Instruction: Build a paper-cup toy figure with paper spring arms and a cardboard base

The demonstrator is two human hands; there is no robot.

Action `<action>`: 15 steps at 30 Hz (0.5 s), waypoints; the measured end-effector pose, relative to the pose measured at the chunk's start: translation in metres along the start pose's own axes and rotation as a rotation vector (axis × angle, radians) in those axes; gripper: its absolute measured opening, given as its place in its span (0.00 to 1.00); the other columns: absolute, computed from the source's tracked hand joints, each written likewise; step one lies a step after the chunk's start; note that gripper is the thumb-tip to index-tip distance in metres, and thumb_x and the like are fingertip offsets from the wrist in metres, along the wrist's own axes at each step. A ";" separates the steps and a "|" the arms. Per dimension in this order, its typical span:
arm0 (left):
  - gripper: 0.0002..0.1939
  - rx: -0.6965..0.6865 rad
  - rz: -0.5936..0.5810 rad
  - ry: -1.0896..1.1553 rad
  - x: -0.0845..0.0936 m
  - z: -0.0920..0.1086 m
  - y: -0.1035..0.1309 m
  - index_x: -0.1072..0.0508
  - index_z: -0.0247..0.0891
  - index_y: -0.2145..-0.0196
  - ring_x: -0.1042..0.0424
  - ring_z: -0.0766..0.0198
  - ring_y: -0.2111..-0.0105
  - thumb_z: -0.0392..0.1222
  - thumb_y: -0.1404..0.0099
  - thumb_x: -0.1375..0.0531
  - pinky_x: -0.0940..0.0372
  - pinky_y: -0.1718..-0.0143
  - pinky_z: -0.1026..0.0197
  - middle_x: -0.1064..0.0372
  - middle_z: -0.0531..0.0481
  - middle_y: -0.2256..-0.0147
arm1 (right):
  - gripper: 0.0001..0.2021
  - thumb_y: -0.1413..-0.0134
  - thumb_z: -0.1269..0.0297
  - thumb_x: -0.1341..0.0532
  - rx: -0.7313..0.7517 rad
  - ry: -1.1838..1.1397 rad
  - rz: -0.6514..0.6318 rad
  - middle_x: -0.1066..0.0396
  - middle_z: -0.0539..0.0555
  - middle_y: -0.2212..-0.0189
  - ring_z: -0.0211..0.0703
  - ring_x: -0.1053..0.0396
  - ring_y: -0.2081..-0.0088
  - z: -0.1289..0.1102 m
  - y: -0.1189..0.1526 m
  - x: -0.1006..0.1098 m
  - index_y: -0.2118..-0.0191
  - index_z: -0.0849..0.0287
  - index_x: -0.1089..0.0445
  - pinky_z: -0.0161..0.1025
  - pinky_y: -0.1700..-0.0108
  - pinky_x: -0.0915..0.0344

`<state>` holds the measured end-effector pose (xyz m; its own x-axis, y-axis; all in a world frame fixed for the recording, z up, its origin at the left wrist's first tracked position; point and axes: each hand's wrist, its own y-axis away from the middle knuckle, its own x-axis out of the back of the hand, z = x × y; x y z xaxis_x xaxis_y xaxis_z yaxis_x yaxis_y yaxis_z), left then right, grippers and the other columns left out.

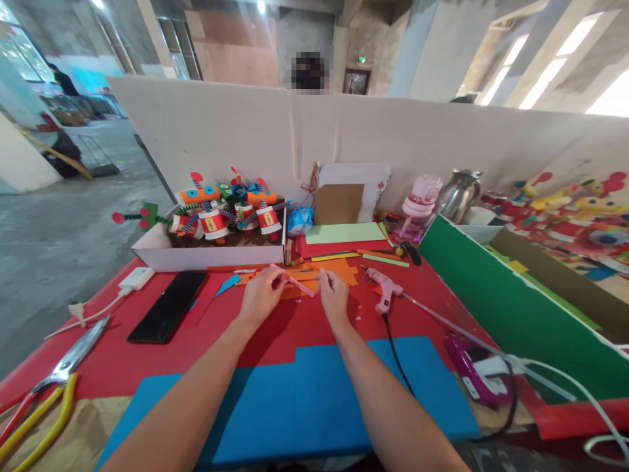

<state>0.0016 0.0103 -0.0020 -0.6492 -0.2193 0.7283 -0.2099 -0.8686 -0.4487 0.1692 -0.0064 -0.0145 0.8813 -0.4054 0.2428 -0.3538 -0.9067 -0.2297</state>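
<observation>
A: Closest to us is the blue sheet (265, 413), flat on the red tabletop (275, 334), with our forearms reaching over it. What have we got in our hands?

B: A thin pink strip (301, 286), tbh. It's up above some orange paper pieces (344, 269), and our left hand (263, 293) has one end pinched tight between thumb and fingertips. Our right hand (334, 298) is near the other end, fingertips drawn in close, but we can't tell if they're fully closed or holding anything.

A: And right around that?

B: Pink glue gun (388, 288) just to the right, black phone (170, 307) off to the left. Behind the orange bits there's a pale green sheet (346, 233) on red paper.

A: Any writing we can read?

B: Kinda rough. The white carton (376, 190) at the back has a red flower-like logo and tiny characters down its side, too small to read. Same deal with the paper cups (213, 225) in the white tray (211, 257): marks on the panels, too small for us.

A: Further out?

B: Yellow-and-red-handled scissors (63, 370) at far left, green-sided box (501, 305) on the right, and a lit green sign (362, 59) on the far wall, also unreadable lol.
</observation>
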 end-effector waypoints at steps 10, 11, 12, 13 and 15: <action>0.15 -0.058 -0.317 -0.559 0.016 0.035 -0.048 0.30 0.39 0.53 0.26 0.56 0.61 0.34 0.33 0.52 0.37 0.66 0.60 0.26 0.43 0.60 | 0.21 0.43 0.52 0.51 0.075 0.003 0.023 0.38 0.47 0.85 0.36 0.41 0.80 0.000 0.000 0.001 0.78 0.58 0.34 0.34 0.74 0.48; 0.16 -0.064 -0.299 -0.559 0.022 0.035 -0.055 0.30 0.40 0.52 0.26 0.56 0.61 0.35 0.33 0.52 0.37 0.66 0.61 0.26 0.44 0.60 | 0.21 0.42 0.51 0.51 0.075 -0.010 0.015 0.38 0.47 0.85 0.36 0.41 0.80 0.000 0.001 0.001 0.79 0.58 0.34 0.33 0.75 0.48; 0.15 -0.077 -0.268 -0.559 0.028 0.033 -0.064 0.28 0.40 0.54 0.26 0.56 0.61 0.36 0.33 0.52 0.37 0.66 0.61 0.25 0.44 0.61 | 0.21 0.42 0.51 0.51 0.070 -0.027 0.007 0.38 0.47 0.85 0.37 0.41 0.80 0.001 0.001 0.001 0.79 0.57 0.34 0.33 0.75 0.47; 0.15 -0.106 -0.233 -0.553 0.035 0.030 -0.074 0.27 0.40 0.57 0.26 0.56 0.61 0.37 0.33 0.52 0.37 0.65 0.61 0.25 0.44 0.61 | 0.21 0.42 0.50 0.52 0.059 -0.043 0.002 0.38 0.47 0.85 0.37 0.40 0.80 0.002 0.002 0.000 0.78 0.57 0.34 0.33 0.75 0.46; 0.15 -0.128 -0.166 -0.548 0.047 0.021 -0.097 0.26 0.39 0.62 0.26 0.56 0.63 0.40 0.33 0.53 0.37 0.65 0.61 0.24 0.44 0.64 | 0.22 0.41 0.50 0.53 0.025 -0.070 0.009 0.39 0.47 0.86 0.37 0.39 0.81 0.003 0.000 -0.001 0.77 0.57 0.33 0.33 0.75 0.45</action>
<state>0.0074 0.0751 0.0869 -0.1348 -0.3119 0.9405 -0.3851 -0.8580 -0.3397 0.1690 -0.0060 -0.0179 0.8983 -0.4033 0.1744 -0.3542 -0.8996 -0.2555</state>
